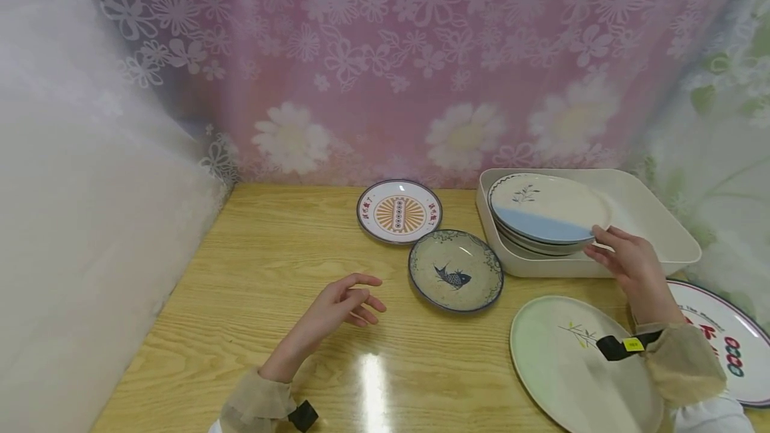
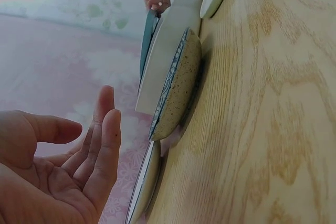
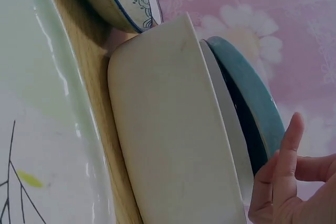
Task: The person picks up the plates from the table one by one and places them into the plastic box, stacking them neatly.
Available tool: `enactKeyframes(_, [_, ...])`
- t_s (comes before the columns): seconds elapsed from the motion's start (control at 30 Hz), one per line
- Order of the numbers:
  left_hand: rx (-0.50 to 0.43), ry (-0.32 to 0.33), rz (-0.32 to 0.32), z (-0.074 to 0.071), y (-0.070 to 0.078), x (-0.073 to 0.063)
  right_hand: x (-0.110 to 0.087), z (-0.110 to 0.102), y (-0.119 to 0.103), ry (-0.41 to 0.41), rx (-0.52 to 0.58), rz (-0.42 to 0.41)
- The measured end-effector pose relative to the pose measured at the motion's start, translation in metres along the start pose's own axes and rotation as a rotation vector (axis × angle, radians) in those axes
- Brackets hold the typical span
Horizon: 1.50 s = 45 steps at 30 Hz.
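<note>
On the table, the bin's top plate is pinched by the right hand, likely for steadiness. The left hand is empty.

Plate: cream face with dark leaf sprig, blue lower section. Pose: face up, lower-right rim gripped. Location: right of centre in the head view, atop the plate stack in the white bin.

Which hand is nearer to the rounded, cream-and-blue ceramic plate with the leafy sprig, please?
Right. The right hand pinches that plate at its right rim. The left hand is apart from it, to its left, above the light-brown wooden table.
</note>
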State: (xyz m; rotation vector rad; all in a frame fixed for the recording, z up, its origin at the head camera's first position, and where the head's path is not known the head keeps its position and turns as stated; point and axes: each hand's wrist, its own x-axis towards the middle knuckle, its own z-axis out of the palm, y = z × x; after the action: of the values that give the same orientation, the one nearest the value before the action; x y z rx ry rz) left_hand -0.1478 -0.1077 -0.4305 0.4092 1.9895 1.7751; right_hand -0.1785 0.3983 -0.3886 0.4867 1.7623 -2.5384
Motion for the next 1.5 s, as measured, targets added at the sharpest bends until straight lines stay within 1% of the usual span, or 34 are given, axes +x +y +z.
enactKeyframes(0.1, [-0.002,-0.005,0.004,0.000,0.000,0.001,0.002,0.000,0.001,-0.027,-0.059,-0.032])
enactKeyframes(0.2, [-0.006,-0.016,0.012,0.000,0.000,0.002,0.004,-0.002,0.002,-0.046,-0.080,-0.059])
enactKeyframes(0.3, [-0.007,-0.014,0.010,0.000,0.000,0.002,0.005,-0.004,0.004,-0.038,-0.098,-0.059])
enactKeyframes(0.5, [-0.013,0.002,-0.005,0.000,-0.001,0.003,0.009,-0.008,0.007,-0.033,-0.170,-0.057])
enactKeyframes(0.73, [-0.008,0.000,-0.002,-0.001,-0.003,0.005,0.007,-0.009,0.009,-0.038,-0.226,-0.077])
enactKeyframes(0.83, [-0.005,0.004,-0.004,-0.002,-0.004,0.006,0.005,-0.008,0.011,-0.031,-0.238,-0.094])
enactKeyframes(0.93, [-0.002,0.006,-0.008,-0.003,-0.005,0.008,0.002,-0.007,0.013,-0.014,-0.234,-0.129])
enactKeyframes(1.03, [-0.002,0.013,-0.015,-0.004,-0.006,0.010,-0.002,-0.006,0.015,0.007,-0.257,-0.161])
enactKeyframes(1.17, [-0.003,0.024,-0.018,-0.008,-0.004,0.015,-0.008,-0.002,0.017,0.012,-0.328,-0.172])
enactKeyframes(1.33, [0.001,0.039,-0.009,-0.016,0.003,0.024,-0.017,0.005,0.020,-0.042,-0.364,-0.199])
enactKeyframes(1.4, [0.005,0.061,-0.006,-0.020,0.006,0.029,-0.020,0.010,0.022,-0.062,-0.376,-0.209])
enactKeyframes(1.5, [0.011,0.116,-0.010,-0.026,0.011,0.040,-0.023,0.018,0.024,-0.086,-0.388,-0.211])
